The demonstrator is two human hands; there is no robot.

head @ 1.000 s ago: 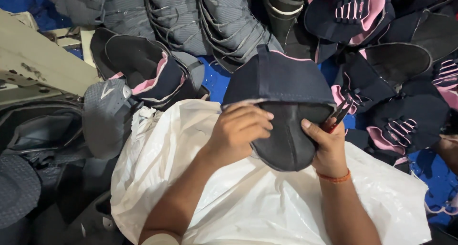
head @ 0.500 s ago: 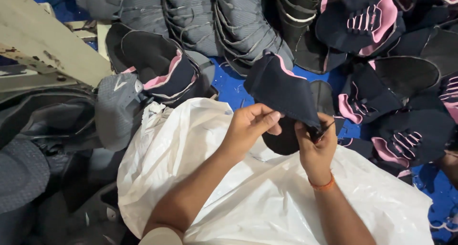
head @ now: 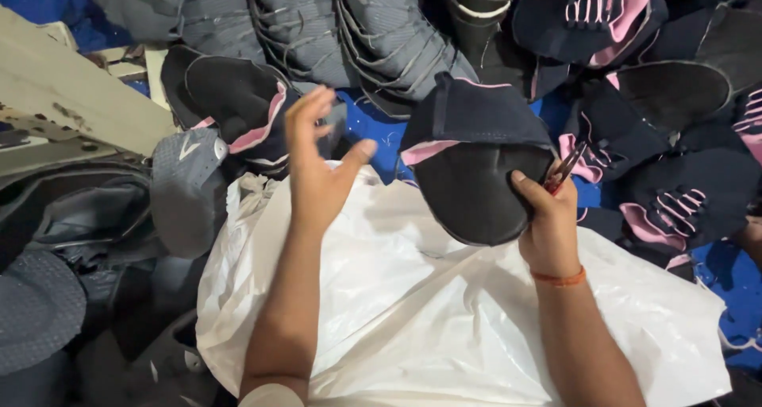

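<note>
A blue sheet (head: 365, 125) covers the work surface, and nearly all of it is buried under caps. Along its far edge lie nested stacks of grey caps (head: 341, 26), overlapping like shingles. Toward the far right corner spreads a jumble of dark navy caps with pink trim (head: 627, 74), some turned brim-up. At the left edge a pale slanted board (head: 71, 105) leans over dark bags, with one grey cap (head: 186, 185) lying beside it. A crumpled white plastic sack (head: 444, 320) is spread over the near side, under both of the person's forearms.

The right hand (head: 548, 224) has its grip closed on the brim edge of a navy cap (head: 476, 153), thumb pressed on the dark underside of the brim. The same hand also pinches a small pair of snips (head: 565, 169), whose tips stick up past the knuckles. The cap is lifted above the sack, near the middle of the surface, underside facing up, with its pink inner band showing along the left.

The left hand (head: 317, 165) is raised just left of the cap, fingers spread and loosely curled, holding nothing and clear of the cap. A thin orange thread band (head: 559, 278) circles the right wrist.
</note>
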